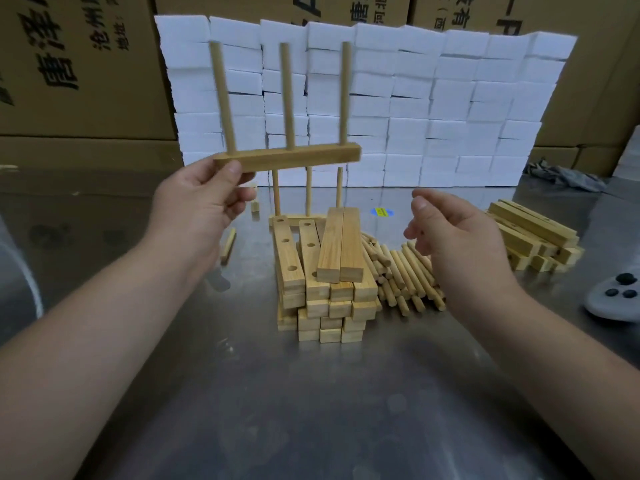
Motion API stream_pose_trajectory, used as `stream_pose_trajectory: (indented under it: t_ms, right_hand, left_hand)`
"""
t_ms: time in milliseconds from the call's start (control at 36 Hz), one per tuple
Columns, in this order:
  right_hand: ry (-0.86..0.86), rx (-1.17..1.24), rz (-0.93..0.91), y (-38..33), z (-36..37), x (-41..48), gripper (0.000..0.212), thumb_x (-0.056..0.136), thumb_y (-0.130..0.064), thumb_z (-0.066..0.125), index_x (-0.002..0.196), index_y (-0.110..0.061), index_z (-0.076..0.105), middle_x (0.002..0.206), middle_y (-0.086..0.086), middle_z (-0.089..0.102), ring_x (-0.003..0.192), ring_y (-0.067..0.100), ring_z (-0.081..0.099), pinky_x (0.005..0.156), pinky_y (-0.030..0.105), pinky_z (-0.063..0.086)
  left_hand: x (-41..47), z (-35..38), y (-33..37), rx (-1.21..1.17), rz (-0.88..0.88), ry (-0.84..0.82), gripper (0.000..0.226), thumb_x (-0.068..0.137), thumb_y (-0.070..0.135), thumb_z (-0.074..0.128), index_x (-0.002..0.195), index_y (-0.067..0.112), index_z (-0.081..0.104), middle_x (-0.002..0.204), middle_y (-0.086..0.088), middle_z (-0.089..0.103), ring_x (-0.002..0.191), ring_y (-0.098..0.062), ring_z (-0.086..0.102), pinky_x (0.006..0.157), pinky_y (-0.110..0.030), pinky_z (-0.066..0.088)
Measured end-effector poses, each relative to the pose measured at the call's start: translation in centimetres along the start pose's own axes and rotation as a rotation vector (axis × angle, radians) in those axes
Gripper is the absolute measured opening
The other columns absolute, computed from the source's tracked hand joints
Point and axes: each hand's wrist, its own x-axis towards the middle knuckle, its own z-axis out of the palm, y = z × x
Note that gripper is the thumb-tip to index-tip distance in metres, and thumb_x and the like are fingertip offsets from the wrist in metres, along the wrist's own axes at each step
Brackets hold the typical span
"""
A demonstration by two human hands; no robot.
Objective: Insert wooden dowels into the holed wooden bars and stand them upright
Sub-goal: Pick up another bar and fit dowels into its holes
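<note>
My left hand pinches the left end of a wooden bar held level in the air, with three dowels standing upright in its holes. My right hand hovers to the right with loosely curled fingers, holding nothing. Below stands a stack of holed bars on the metal table. Behind the stack, another assembled bar with three upright dowels stands on the table. Loose dowels lie in a heap right of the stack.
A second pile of bars lies at the right. A grey controller rests at the right edge. A wall of white foam blocks and cardboard boxes stands behind. Two small wood pieces lie left of the stack.
</note>
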Motion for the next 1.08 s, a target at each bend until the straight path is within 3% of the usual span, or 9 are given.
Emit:
stream_pose_trajectory:
  t_ms: [333, 528, 667, 750, 806, 889, 972, 1000, 1083]
  right_hand:
    - [0.011, 0.02, 0.045, 0.6, 0.5, 0.1, 0.013, 0.094, -0.027, 0.049, 0.097, -0.033, 0.061, 0.057, -0.014, 0.06, 0.054, -0.007, 0.051, 0.063, 0.021, 0.04]
    - [0.0, 0.011, 0.061, 0.4, 0.5, 0.0, 0.016, 0.094, -0.026, 0.049, 0.089, -0.034, 0.061, 0.055, -0.015, 0.059, 0.05, -0.005, 0.048, 0.054, 0.016, 0.044]
    - [-0.007, -0.009, 0.074, 0.4, 0.5, -0.1, 0.016, 0.093, -0.025, 0.049, 0.091, -0.035, 0.061, 0.055, -0.016, 0.059, 0.05, 0.002, 0.044, 0.046, 0.013, 0.041]
    - [-0.019, -0.012, 0.089, 0.4, 0.6, -0.2, 0.016, 0.093, -0.024, 0.049, 0.091, -0.034, 0.062, 0.054, -0.017, 0.058, 0.05, 0.001, 0.045, 0.046, 0.013, 0.041]
    - [-0.026, -0.008, 0.096, 0.3, 0.7, -0.3, 0.016, 0.093, -0.023, 0.049, 0.092, -0.033, 0.062, 0.052, -0.017, 0.057, 0.047, -0.001, 0.045, 0.044, 0.012, 0.041]
    - [-0.04, -0.011, 0.108, 0.2, 0.8, -0.4, 0.017, 0.092, -0.022, 0.05, 0.09, -0.031, 0.063, 0.05, -0.017, 0.056, 0.046, -0.003, 0.045, 0.044, 0.011, 0.04]
    - [-0.052, -0.017, 0.115, 0.1, 0.8, -0.5, 0.017, 0.092, -0.022, 0.05, 0.088, -0.031, 0.063, 0.049, -0.016, 0.055, 0.045, -0.003, 0.044, 0.044, 0.012, 0.039]
    - [-0.056, -0.019, 0.112, 0.0, 0.8, -0.5, 0.017, 0.092, -0.022, 0.05, 0.087, -0.032, 0.063, 0.049, -0.016, 0.055, 0.045, -0.002, 0.044, 0.044, 0.012, 0.039]
    - [-0.06, -0.021, 0.111, -0.1, 0.7, -0.6, 0.019, 0.092, -0.021, 0.05, 0.084, -0.032, 0.063, 0.049, -0.015, 0.055, 0.044, -0.001, 0.043, 0.043, 0.013, 0.038]
  left_hand:
    - [1.2, -2.4, -4.3, 0.152, -0.177, 0.246, 0.01, 0.091, 0.008, 0.056, 0.087, 0.016, 0.063, 0.078, 0.0, 0.067, 0.065, -0.004, 0.065, 0.054, -0.011, 0.048]
    - [1.3, -2.3, -5.8, 0.339, -0.243, 0.179, 0.016, 0.09, 0.008, 0.058, 0.078, 0.018, 0.062, 0.076, -0.003, 0.067, 0.072, -0.007, 0.065, 0.062, -0.017, 0.05]
    - [1.4, -2.7, -6.4, 0.567, -0.237, 0.152, 0.015, 0.088, 0.017, 0.061, 0.074, 0.018, 0.064, 0.08, -0.006, 0.068, 0.084, -0.02, 0.065, 0.079, -0.035, 0.051]
    - [1.0, -2.5, -6.4, 0.807, -0.154, 0.113, 0.017, 0.087, 0.023, 0.062, 0.077, 0.01, 0.066, 0.078, -0.011, 0.066, 0.073, -0.024, 0.059, 0.065, -0.03, 0.044]
    - [0.9, -2.2, -6.5, 0.916, -0.125, 0.089, 0.016, 0.088, 0.024, 0.06, 0.077, 0.013, 0.064, 0.071, -0.006, 0.061, 0.063, -0.02, 0.053, 0.053, -0.026, 0.036]
    - [1.1, -2.0, -6.5, 0.991, -0.102, 0.1, 0.015, 0.09, 0.02, 0.056, 0.092, 0.01, 0.066, 0.076, -0.005, 0.06, 0.065, -0.02, 0.052, 0.052, -0.026, 0.034]
    - [1.5, -1.8, -6.6, 1.012, -0.098, 0.125, 0.038, 0.092, 0.02, 0.055, 0.129, 0.013, 0.052, 0.12, -0.011, 0.06, 0.1, -0.031, 0.058, 0.082, -0.031, 0.045]
    - [1.7, -1.7, -6.7, 1.029, -0.085, 0.127, 0.041, 0.092, 0.021, 0.055, 0.132, 0.015, 0.05, 0.125, -0.01, 0.058, 0.103, -0.032, 0.057, 0.085, -0.032, 0.044]
    - [2.6, -1.5, -7.3, 1.12, -0.048, 0.108, 0.035, 0.091, 0.026, 0.055, 0.125, 0.019, 0.053, 0.118, -0.008, 0.061, 0.097, -0.03, 0.059, 0.074, -0.031, 0.043]
